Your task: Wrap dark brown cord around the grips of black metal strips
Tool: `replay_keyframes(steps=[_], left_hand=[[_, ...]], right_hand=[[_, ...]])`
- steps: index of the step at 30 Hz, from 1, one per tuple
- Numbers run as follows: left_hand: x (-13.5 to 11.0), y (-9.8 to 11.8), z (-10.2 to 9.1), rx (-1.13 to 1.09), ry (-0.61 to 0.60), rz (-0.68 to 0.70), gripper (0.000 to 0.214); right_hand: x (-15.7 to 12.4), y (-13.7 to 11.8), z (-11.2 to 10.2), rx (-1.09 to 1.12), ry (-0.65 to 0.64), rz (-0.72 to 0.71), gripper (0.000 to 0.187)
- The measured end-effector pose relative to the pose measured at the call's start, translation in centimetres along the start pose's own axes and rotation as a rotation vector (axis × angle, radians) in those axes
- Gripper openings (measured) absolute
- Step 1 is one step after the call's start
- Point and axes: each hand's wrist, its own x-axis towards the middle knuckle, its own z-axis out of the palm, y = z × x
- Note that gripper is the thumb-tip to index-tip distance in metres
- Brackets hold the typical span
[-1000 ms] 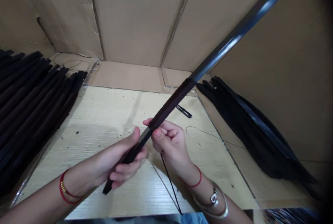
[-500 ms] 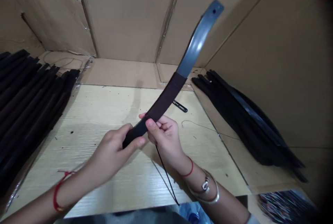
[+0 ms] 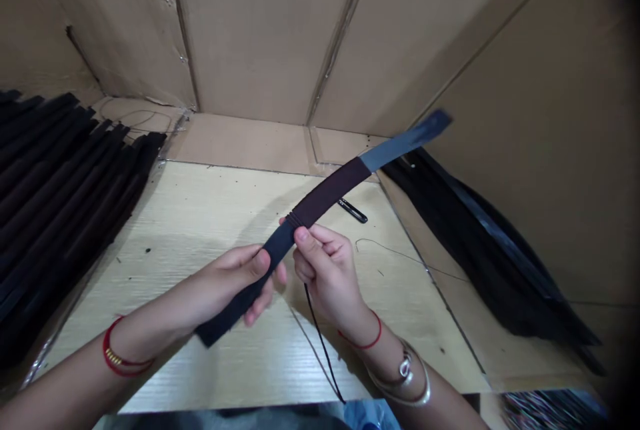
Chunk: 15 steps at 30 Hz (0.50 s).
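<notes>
A long, curved dark strip [image 3: 280,243] is held over a pale wooden table [image 3: 200,217]. Its middle stretch carries a tight dark-brown thread wrapping [image 3: 325,193], and its bare grey end [image 3: 410,138] points up and right. My left hand [image 3: 235,280] grips the lower bare part of the strip, thumb on top. Where the wrapping ends, my right hand [image 3: 325,263] pinches the strip. A thin dark cord [image 3: 320,343] hangs down from that hand towards the table's front edge.
A pile of dark wrapped strips [image 3: 60,190] lies along the left. Another heap of black strips [image 3: 490,243] lies on the right. A small black pen-like object [image 3: 353,211] and a loose thread [image 3: 395,253] rest on the table. Cardboard walls [image 3: 270,30] close the back and right.
The strip has rotated in my hands and its far end has swung down from high up to lower right. My left hand has slid its grip along the lower part.
</notes>
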Motion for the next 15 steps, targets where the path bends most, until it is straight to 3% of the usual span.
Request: replay_keyframes(steps=[2, 3, 6, 7, 8, 11, 12, 13, 15], left_hand=[[0.0, -0.1, -0.1, 0.054, 0.132, 0.008, 0.042], [0.0, -0.1, -0.1, 0.010, 0.129, -0.041, 0.045], [-0.2, -0.3, 0.5, -0.201, -0.084, -0.263, 0.055], [-0.2, -0.3, 0.7, -0.178, -0.106, -0.278, 0.055], [-0.2, -0.3, 0.9, -0.073, -0.052, -0.225, 0.052], [-0.3, -0.2, 1.1, 0.447, 0.337, 0.089, 0.038], [-0.4, 0.0, 1.1, 0.522, 0.388, 0.148, 0.036], [-0.6, 0.1, 1.0, 0.505, 0.347, 0.149, 0.036], [-0.8, 0.4, 0.9, 0.269, 0.072, 0.033, 0.041]], right_hand=[[0.0, 0.2, 0.0, -0.046, 0.020, -0.028, 0.035], [0.0, 0.3, 0.0, -0.042, 0.001, -0.010, 0.033], [0.0, 0.3, 0.0, 0.026, -0.089, 0.080, 0.039], [0.0, 0.3, 0.0, 0.021, -0.093, 0.083, 0.038], [-0.1, 0.3, 0.0, -0.003, -0.071, 0.066, 0.037], [-0.2, 0.2, -0.2, -0.076, -0.007, -0.006, 0.038], [-0.2, 0.1, -0.2, -0.068, -0.026, -0.010, 0.039], [-0.2, 0.0, -0.3, -0.050, -0.061, -0.002, 0.038], [-0.2, -0.4, -0.3, -0.009, -0.109, 0.004, 0.028]])
